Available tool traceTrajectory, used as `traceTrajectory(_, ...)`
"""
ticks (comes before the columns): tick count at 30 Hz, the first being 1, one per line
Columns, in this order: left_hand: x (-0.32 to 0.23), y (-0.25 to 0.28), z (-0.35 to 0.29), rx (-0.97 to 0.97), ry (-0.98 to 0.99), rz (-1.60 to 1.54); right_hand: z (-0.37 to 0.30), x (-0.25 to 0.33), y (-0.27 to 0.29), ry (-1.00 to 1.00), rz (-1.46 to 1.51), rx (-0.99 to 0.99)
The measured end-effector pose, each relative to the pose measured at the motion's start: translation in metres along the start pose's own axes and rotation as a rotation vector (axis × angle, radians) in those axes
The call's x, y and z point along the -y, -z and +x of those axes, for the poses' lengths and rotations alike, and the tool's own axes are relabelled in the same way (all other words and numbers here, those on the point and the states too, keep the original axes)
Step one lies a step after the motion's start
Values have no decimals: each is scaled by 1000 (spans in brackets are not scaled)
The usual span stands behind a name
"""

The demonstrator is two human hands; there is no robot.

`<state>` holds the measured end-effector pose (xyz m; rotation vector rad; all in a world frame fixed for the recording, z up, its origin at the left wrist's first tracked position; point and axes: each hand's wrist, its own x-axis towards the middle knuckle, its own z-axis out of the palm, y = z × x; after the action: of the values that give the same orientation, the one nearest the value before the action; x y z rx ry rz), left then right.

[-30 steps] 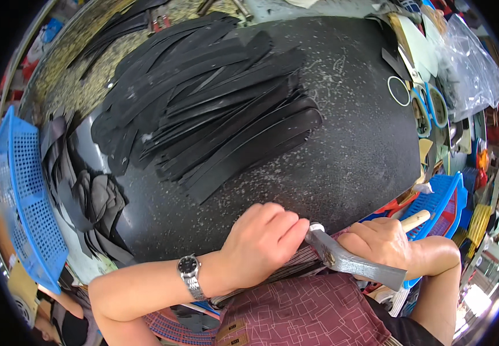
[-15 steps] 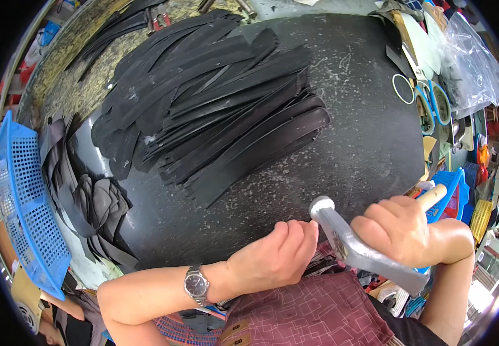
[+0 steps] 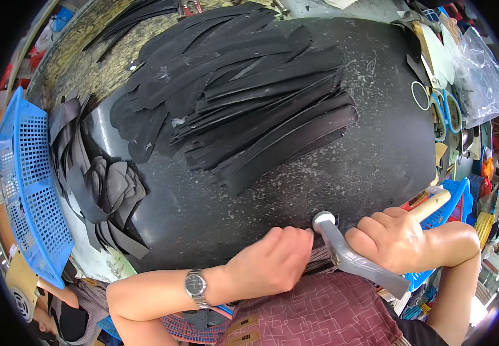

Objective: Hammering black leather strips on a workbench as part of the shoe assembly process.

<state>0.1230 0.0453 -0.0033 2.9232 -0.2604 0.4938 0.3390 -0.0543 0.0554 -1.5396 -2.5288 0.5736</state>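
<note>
My right hand [image 3: 391, 239] is wrapped round the pale wooden handle [image 3: 432, 206] of a hammer [image 3: 353, 254]. The grey metal head slants beside the near edge of the black work surface, its round face close to my left fingers. My left hand [image 3: 275, 259] is closed at that same edge, fingers bent inward and a wristwatch [image 3: 195, 284] on its wrist. Whatever those fingers grip is hidden. Just under them, dark narrow strips [image 3: 320, 260] show between the surface and my maroon apron [image 3: 313, 311].
Black flat strips [image 3: 220, 98] lie heaped across the rounded black surface [image 3: 376, 155]. More curled strips [image 3: 111, 190] sit at the left, by a blue basket [image 3: 36, 190]. At right are blue-handled scissors [image 3: 451, 112], a clear plastic bag [image 3: 486, 81] and another blue basket [image 3: 457, 193].
The view has shifted, so the strips and surface appear farther right. The hammer head has come down slightly, level with my left fingers. Both hands keep their closed grips.
</note>
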Motion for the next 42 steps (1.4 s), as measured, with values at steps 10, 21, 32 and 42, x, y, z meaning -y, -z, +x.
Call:
traceTrajectory(10,-4,15,-27,68,36,10,26,8,-3,53,-19,-43)
traceTrajectory(21,-7,28,-68,33,229,-67,50,23,-4,156,-33,74)
traceTrajectory(32,-19,34,-100,32,190,202,80,39,-4,269,-14,94)
traceTrajectory(42,-24,38,-120,-78,387,21,98,49,-5,253,-26,171)
